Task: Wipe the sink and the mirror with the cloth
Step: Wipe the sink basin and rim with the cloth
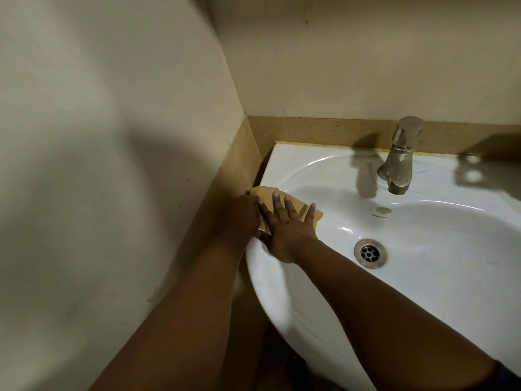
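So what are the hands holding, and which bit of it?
The right hand presses flat, fingers spread, on the middle of the tan cloth on the sink rim. The left hand is at the cloth's left edge; its grip cannot be told.

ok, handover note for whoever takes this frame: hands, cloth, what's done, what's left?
Right hand: fingers spread flat, pressing the cloth onto the sink's left rim.
Left hand: at the cloth's left edge by the wall; whether it has a grip on it is hidden.
Tap at the back, drain in the bowl, both untouched by the hands.
Done: cannot tell; faint blue marks show on the front-left rim and near the tap.
Left: probably the rest of the sink, then the mirror, which is not in view.
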